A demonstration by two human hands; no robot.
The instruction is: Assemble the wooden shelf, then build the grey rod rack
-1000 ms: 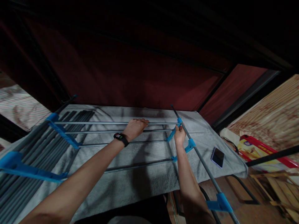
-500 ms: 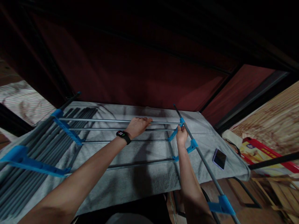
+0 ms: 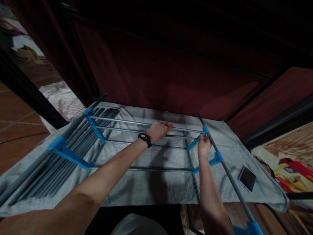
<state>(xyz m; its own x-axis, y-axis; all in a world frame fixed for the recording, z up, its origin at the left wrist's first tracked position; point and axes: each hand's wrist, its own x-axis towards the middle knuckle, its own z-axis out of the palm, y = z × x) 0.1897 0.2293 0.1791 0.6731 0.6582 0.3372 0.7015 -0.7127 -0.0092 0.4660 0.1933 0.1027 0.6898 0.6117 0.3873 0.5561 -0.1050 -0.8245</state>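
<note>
A rack frame of grey metal tubes joined by blue plastic brackets lies across a towel-covered table. My left hand (image 3: 160,130), with a black fitness band (image 3: 145,139) on its wrist, has its fingers wrapped over the rear cross tube (image 3: 122,122). At that tube's right end, my right hand (image 3: 204,145) is closed on the blue bracket (image 3: 195,143), beside the long right-hand tube (image 3: 232,181). Its fingers partly cover the joint. On the left side, blue brackets (image 3: 73,157) hold the other ends of the cross tubes.
Several loose grey tubes (image 3: 73,156) lie side by side under the rack's left part. A phone (image 3: 247,178) rests on the grey towel (image 3: 171,192) at the right. Beyond it is a red and yellow package (image 3: 293,176). Dark red panels (image 3: 158,75) stand behind the table.
The view has swung left, so the rack and hands appear farther right, with more floor visible at the left. Both hands keep about the same places on the rack.
</note>
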